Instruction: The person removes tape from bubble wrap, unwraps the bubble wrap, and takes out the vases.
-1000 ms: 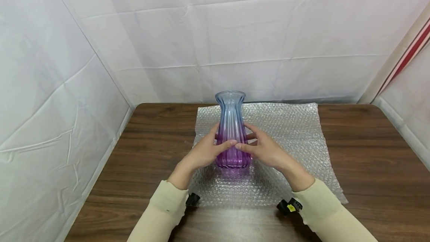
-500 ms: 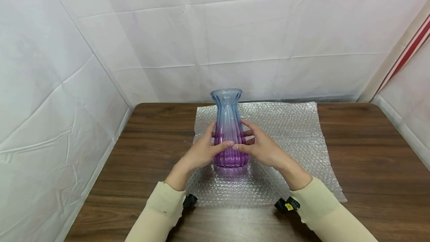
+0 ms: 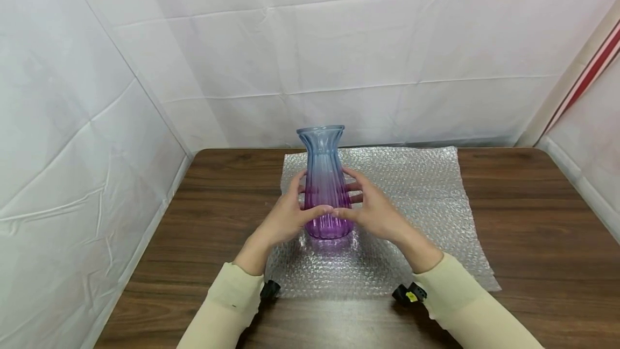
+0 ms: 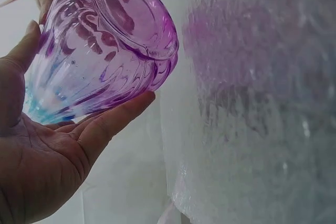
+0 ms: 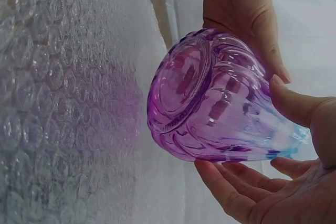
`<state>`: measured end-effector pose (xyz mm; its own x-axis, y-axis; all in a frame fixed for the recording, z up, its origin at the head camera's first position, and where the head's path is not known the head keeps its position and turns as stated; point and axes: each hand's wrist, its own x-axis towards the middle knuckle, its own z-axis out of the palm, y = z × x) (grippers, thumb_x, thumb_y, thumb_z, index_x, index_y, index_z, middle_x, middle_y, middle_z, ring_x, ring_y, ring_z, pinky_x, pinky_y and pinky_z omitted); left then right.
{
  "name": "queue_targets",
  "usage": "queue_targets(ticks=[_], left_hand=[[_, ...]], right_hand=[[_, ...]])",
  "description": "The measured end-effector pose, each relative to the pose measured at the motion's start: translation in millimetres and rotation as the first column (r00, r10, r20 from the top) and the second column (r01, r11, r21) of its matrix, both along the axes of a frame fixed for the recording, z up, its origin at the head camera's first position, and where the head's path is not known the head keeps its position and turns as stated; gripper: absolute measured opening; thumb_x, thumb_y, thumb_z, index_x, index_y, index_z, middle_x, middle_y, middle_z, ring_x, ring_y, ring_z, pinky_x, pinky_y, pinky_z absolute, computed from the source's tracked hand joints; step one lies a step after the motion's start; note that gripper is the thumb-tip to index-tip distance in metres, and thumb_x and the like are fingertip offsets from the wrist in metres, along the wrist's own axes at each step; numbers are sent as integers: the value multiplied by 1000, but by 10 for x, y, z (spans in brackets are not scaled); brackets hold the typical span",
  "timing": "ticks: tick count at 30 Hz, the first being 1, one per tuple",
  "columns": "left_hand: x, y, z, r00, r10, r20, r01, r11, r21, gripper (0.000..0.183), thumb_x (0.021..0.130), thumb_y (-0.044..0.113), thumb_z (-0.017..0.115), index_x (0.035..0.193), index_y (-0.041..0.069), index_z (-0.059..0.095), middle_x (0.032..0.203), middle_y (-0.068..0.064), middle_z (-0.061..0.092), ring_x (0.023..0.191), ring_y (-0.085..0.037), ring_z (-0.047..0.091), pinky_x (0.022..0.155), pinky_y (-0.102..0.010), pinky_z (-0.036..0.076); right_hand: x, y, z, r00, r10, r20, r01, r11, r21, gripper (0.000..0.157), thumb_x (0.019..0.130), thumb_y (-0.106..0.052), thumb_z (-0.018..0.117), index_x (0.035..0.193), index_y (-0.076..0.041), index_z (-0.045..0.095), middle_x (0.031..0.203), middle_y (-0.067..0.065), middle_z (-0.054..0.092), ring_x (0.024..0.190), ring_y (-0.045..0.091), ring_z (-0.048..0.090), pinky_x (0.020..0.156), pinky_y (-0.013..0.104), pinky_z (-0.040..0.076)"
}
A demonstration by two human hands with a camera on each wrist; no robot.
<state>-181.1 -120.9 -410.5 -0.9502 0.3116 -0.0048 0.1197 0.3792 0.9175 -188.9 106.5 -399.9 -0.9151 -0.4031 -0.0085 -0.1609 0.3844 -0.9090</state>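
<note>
A ribbed glass vase (image 3: 325, 187), blue at the flared mouth and fading to purple at the base, is held upright between both hands. My left hand (image 3: 286, 214) grips its left side, thumb across the front. From the right, my right hand (image 3: 378, 211) holds it the same way, and the two thumb tips meet. In the right wrist view the purple base (image 5: 181, 80) shows from below, raised over the bubble wrap (image 5: 58, 108). The left wrist view shows the left fingers (image 4: 113, 129) along the ribbed wall of the glass.
The bubble wrap sheet lies flat on a dark wooden table (image 3: 203, 241), reaching from its back edge toward the front. White cloth walls (image 3: 349, 53) close off the back and sides. Small black wrist cameras (image 3: 409, 293) sit under both cuffs.
Both hands have carried the vase a little to the left, and its mouth stands slightly higher in the head view. The grip is the same; the bubble wrap stays put.
</note>
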Motion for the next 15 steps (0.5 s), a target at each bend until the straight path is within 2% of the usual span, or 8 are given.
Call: queue_targets(ticks=[6,15], left_hand=[[7,-34,-24,998,31,-47,-32,999,-26,107,86,42,84,165,25,13,147,-22,52,115,-39,69,94,-51,59],[20,-80,-25,997,44,-69,-46,999,-17,107,85,32,86,166,28,15,152,-18,48,121,-42,67,92,-48,60]], right_hand=[[-4,-39,-23,999,4,-37,-5,1000,-26,102,86,-17,85,165,-23,22,149,25,51,128,45,60,97,51,57],[-10,-114,-44,997,8,-78,-11,999,-49,106,83,-9,85,167,-21,20,150,25,50,128,44,60,95,47,59]])
